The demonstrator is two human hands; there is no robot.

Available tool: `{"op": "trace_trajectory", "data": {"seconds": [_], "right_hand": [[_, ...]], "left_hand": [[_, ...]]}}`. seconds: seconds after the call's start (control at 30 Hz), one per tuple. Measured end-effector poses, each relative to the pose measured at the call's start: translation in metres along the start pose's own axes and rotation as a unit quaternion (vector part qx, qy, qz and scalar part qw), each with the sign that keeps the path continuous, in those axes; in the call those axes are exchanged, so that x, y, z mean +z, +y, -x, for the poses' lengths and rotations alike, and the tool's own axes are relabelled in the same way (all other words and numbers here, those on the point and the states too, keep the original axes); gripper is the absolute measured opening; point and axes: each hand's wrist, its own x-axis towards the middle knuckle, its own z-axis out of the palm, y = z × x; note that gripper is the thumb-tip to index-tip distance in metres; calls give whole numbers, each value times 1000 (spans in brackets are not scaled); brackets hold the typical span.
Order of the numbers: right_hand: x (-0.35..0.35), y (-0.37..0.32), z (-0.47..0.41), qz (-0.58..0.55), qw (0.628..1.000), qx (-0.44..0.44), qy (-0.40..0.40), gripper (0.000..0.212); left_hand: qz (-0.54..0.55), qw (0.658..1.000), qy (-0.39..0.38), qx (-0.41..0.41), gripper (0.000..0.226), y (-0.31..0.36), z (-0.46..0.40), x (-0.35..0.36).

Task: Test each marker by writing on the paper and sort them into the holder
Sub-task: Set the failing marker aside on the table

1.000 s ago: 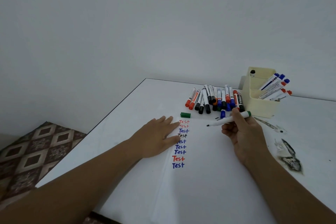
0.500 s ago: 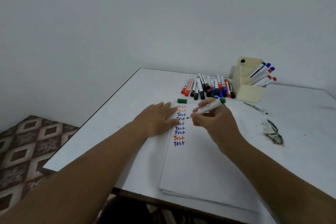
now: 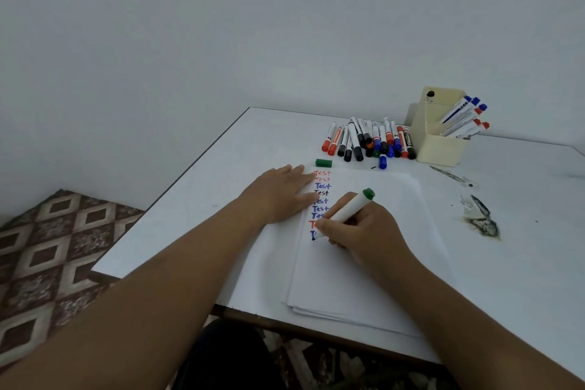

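Your right hand (image 3: 370, 231) holds the green marker (image 3: 345, 214) in a writing grip, fingers curled round the white barrel. The tip rests on the paper (image 3: 364, 279) at the bottom of the column of "Test" words (image 3: 321, 196); the green end of the barrel points toward 1 o'clock, tilted up and away from you.

Your left hand (image 3: 278, 196) lies flat on the paper's left edge, fingers straight and together, fingertips covering part of the written column. It grips nothing.

The paper is a small stack of white sheets lying on the white worktop (image 3: 522, 247), with its near edge close to the worktop's near edge.

A loose green cap (image 3: 323, 163) lies on the worktop at 12 o'clock from the left hand, just beyond the paper's far edge.

The pile of markers (image 3: 368, 139), with red, black, blue and orange caps, lies side by side at 12 o'clock from the paper. The cream holder (image 3: 440, 146) stands just at 3 o'clock of that pile; several markers with blue and red caps lean out of its front compartment toward 2 o'clock.

Dark smudges (image 3: 482, 222) mark the worktop at 3 o'clock from the paper.
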Motion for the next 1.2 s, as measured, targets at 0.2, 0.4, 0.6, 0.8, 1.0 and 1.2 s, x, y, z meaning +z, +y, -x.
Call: {"op": "trace_trajectory", "data": {"seconds": [0.2,0.4,0.6,0.8,1.0,1.2], "right_hand": [[1,3,-1,18,999,12,-24,15],[2,2,0,20,1000,-14,-6,14],[6,3,-2,59,998,-30,9,25],[2,4,0,27,999,-21,6,18],[4,6,-1,44,999,-22,18,19],[5,6,-1,50,999,-15,1,19]], "left_hand": [[16,1000,-5,-14,65,2,2,-2],[13,1000,3,-7,64,0,1,-1],[19,1000,3,-12,64,-1,1,0],[20,1000,4,-8,64,-1,2,0],[21,1000,6,-6,64,-2,1,0],[24,1000,14,0,64,-2,2,0]]}}
